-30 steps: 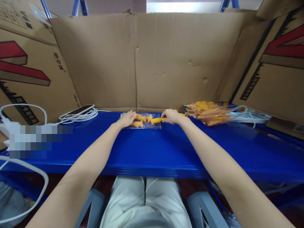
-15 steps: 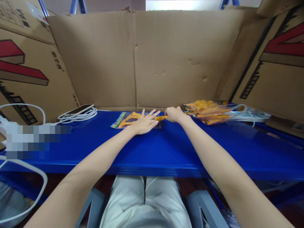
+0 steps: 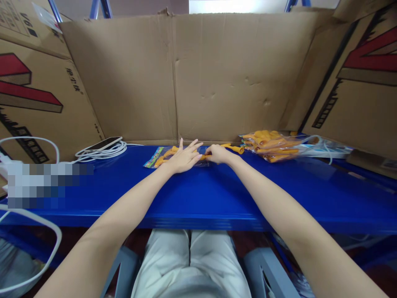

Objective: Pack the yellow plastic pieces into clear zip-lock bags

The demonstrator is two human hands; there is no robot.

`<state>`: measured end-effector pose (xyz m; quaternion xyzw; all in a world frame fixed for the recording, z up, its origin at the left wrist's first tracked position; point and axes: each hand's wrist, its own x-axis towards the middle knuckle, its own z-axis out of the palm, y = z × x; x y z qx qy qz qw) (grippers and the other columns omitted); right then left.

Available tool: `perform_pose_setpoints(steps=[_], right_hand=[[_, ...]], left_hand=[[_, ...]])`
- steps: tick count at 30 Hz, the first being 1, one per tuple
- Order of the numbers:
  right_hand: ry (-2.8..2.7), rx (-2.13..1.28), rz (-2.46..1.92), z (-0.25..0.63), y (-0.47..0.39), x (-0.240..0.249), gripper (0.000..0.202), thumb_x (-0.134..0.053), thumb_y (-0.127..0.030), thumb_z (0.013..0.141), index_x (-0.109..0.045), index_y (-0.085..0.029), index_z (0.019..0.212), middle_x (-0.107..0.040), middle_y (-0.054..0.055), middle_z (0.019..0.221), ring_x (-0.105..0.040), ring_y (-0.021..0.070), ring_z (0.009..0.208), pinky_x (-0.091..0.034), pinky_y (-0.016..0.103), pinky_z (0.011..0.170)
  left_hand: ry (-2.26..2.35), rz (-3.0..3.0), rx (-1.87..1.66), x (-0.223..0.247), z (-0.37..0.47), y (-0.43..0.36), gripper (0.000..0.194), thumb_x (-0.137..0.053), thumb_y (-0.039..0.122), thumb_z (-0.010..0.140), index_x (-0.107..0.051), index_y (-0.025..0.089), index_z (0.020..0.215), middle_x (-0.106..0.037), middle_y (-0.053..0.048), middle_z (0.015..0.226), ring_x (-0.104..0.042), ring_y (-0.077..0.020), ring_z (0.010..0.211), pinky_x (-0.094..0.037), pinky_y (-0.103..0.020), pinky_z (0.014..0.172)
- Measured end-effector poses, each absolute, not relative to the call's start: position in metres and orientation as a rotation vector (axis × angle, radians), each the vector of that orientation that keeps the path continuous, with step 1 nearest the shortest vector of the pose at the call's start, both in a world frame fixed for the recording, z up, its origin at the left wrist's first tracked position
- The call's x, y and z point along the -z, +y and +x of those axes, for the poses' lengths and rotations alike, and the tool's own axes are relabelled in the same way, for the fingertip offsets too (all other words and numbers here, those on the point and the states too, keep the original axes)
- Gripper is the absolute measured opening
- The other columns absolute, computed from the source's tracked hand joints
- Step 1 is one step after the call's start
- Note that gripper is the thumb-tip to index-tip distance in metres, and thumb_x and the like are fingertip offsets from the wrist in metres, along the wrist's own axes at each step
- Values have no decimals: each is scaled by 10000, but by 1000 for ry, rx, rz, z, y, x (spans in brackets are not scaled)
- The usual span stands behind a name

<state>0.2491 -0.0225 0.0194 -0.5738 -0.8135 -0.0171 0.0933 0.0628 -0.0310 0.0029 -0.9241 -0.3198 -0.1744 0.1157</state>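
Observation:
My left hand lies with fingers spread on a clear plastic bag with a colourful printed edge. Orange rubbery pieces show inside the bag, left of that hand. Just to the right, my right hand is closed at the bag's right part, its fingertips on an orange piece. What the bent fingers cover is hidden. Behind my right hand, another orange piece with a flared end rests on the blue table.
A clear bag of orange pieces sits at the back right beside white and blue packaging. A phone lies on coiled white cable at the left. Cardboard walls the back and sides.
My right hand has moved left, closer to my left hand. The flared orange piece behind it has come into view. My left hand has barely shifted.

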Motion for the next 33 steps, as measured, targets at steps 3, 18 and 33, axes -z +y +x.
perform_pose_setpoints(steps=[3,18,33], right_hand=[[-2430,32,-1702,250,-22,-19,175,-586,-252,783,-712,-209,894,-707,24,781,-626,152,763,-427,256,738],[-2289,-212,-1317,240,-12,-3,152,-618,-132,742,-737,-114,835,-708,40,733,-598,121,603,-414,194,564],[-2063,-385,-1273,224,-5,14,231,-661,-212,747,-734,-147,957,-687,17,683,-548,85,484,-437,200,537]], left_hand=[[-894,-2695,478,0,67,-31,513,-170,397,964,-616,258,1175,-333,-14,1491,-141,-235,1415,185,-565,1075],[-791,-2540,649,-6,64,-29,483,-205,355,965,-648,188,1059,-470,-94,1394,-300,-239,1364,125,-597,1083],[-2221,-2427,1530,16,-24,38,577,-168,475,961,-359,156,1402,-248,-109,1513,-168,-227,1405,-146,-419,1130]])
